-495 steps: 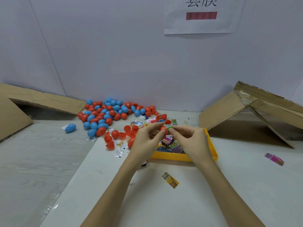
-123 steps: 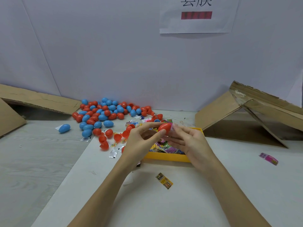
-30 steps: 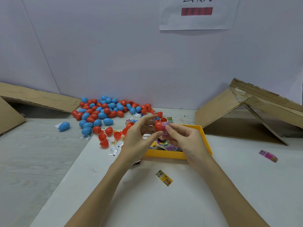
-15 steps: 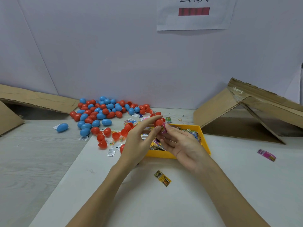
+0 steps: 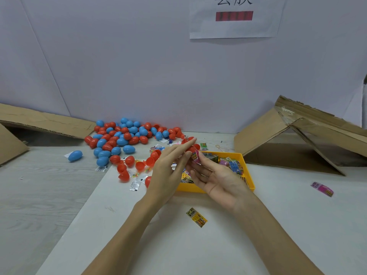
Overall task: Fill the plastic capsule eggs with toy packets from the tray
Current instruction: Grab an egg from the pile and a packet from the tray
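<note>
A yellow tray of colourful toy packets sits mid-table behind my hands. My left hand pinches a red capsule egg half between its thumb and long fingers, just above the tray's left end. My right hand lies palm up with fingers stretched out. Its index fingertip presses a pink toy packet against the red half. A heap of red and blue capsule eggs lies at the back left, with open red halves in front of it.
A lone blue egg lies far left. A yellow packet lies near me on the table and a pink packet at right. Folded cardboard leans at right, another cardboard sheet at left. Small sachets lie by the halves.
My right hand has unfolded from a pinch to a flat, palm-up pose, its fingertip still on the pink packet at the red half. My left hand's fingers have straightened.
</note>
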The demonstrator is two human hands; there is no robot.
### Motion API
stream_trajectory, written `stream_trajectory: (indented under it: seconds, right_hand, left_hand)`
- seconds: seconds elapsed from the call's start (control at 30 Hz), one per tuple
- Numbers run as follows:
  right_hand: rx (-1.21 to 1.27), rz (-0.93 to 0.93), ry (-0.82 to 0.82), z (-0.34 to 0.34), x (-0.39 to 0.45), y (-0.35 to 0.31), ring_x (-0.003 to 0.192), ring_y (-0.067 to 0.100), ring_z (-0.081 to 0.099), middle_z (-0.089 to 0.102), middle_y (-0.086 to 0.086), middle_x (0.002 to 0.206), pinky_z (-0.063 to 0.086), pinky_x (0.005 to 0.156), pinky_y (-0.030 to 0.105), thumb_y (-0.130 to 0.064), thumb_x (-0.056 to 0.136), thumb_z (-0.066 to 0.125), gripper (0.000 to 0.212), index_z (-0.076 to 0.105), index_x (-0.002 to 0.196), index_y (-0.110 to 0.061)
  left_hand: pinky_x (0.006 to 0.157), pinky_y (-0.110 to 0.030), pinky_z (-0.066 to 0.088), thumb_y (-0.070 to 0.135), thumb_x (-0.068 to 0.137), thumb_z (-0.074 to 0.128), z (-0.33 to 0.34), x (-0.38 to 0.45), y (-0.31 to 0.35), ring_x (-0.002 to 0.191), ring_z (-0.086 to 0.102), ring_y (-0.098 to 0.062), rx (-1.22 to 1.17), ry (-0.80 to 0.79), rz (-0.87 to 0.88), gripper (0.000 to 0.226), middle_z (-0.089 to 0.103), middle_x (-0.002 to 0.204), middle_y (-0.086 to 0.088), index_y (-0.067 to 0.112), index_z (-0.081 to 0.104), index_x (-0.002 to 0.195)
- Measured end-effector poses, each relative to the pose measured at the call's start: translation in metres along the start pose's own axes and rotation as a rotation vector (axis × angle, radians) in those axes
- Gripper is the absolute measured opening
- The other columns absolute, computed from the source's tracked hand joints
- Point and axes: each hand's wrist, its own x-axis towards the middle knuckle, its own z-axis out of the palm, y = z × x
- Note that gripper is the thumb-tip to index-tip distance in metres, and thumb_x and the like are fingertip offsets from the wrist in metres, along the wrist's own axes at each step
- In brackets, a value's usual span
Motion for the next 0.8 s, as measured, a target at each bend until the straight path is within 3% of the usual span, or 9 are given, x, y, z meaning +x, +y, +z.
stream_trajectory:
  seconds: [0.1,0.23,0.47,0.8]
  right_hand:
    - [-0.026,0.016,-0.002,0.001,-0.0004,0.0008,0.096,0.026,0.077,0.076,0.019,0.114,0.063,0.074,0.03,-0.022,0.087,0.078,0.02,0.082,0.099,-0.007]
    - [-0.029,0.027,-0.016,0.0007,-0.0009,0.0012,0.096,0.026,0.078,0.076,0.019,0.111,0.063,0.077,0.03,-0.025,0.088,0.078,0.017,0.084,0.091,-0.009]
    - [-0.023,0.04,-0.017,0.0021,-0.002,0.0015,0.101,0.025,0.077,0.075,0.02,0.116,0.063,0.077,0.028,-0.024,0.091,0.076,0.03,0.074,0.112,-0.003]
    - [0.0,0.063,-0.004,0.0035,-0.0014,0.0038,0.093,0.024,0.078,0.077,0.019,0.111,0.062,0.073,0.028,-0.027,0.082,0.081,0.023,0.084,0.089,-0.005]
  left_hand:
    - [0.1,-0.023,0.05,0.031,0.105,0.051,0.0008,-0.0005,0.0028,0.129,0.056,-0.006,-0.082,-0.04,-0.096,0.04,0.06,0.137,0.018,0.032,0.054,0.145]
    - [0.102,-0.028,0.051,0.024,0.107,0.051,-0.0007,-0.0004,0.0027,0.13,0.057,-0.009,-0.078,-0.042,-0.06,0.034,0.065,0.134,0.014,0.024,0.061,0.139]
    - [0.099,-0.029,0.051,0.025,0.106,0.05,-0.0012,0.0,0.0021,0.122,0.061,-0.011,-0.011,-0.014,-0.03,0.032,0.069,0.125,0.016,0.023,0.066,0.133]
    - [0.093,-0.03,0.054,0.023,0.106,0.047,0.0038,-0.0038,0.0014,0.115,0.066,-0.012,0.013,0.036,-0.014,0.032,0.072,0.119,0.006,0.015,0.069,0.128]
